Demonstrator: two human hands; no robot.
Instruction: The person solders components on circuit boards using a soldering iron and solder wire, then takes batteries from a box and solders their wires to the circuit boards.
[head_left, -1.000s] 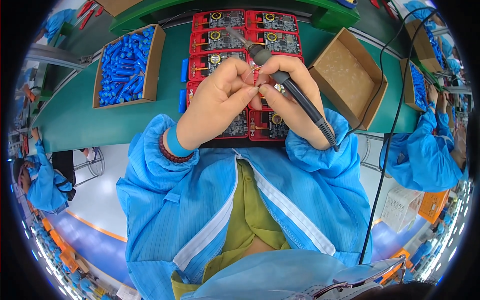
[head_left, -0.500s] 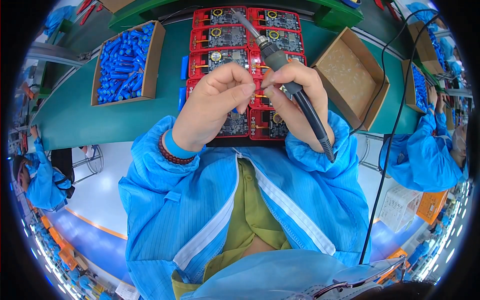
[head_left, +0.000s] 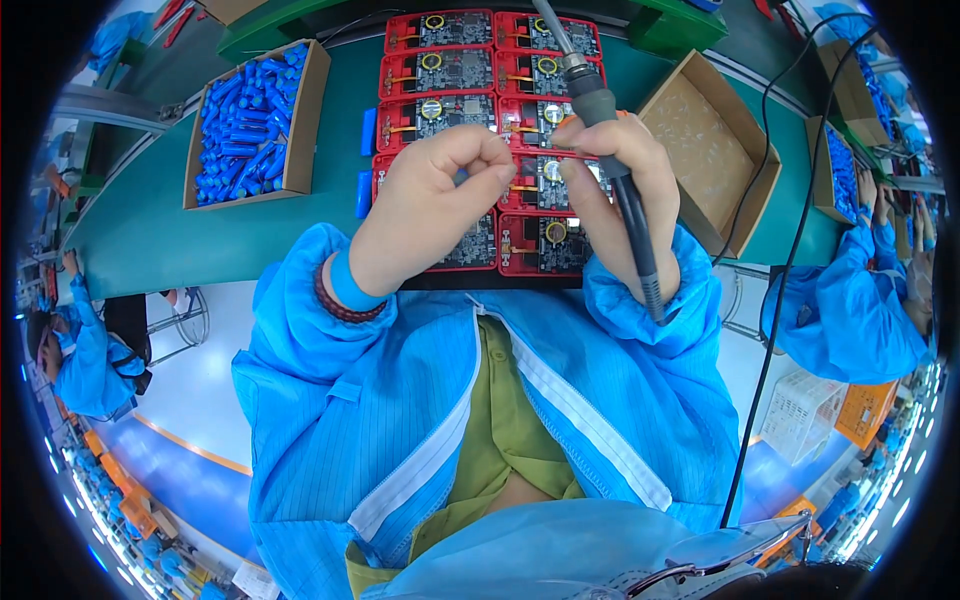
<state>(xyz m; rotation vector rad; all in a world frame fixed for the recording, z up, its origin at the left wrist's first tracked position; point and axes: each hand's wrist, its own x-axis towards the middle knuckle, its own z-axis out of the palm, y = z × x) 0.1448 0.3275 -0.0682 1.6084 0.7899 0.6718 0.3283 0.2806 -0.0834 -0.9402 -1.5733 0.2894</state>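
Worn on your head, left of a side-by-side pair, the fisheye camera looks down from close above your left hand (head_left: 425, 205) and right hand (head_left: 630, 185), faces across the green bench (head_left: 170, 240), and widely catches co-workers (head_left: 850, 300) either side.

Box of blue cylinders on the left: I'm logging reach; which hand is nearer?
Left. The left hand is to the box's right; the right hand is farther to the right.

Green bench (head_left: 150, 235): carton (head_left: 308, 130) of blue cylinders (head_left: 245, 135), red cases (head_left: 391, 76) with circuit boards (head_left: 465, 70), shallow cardboard box (head_left: 757, 205).
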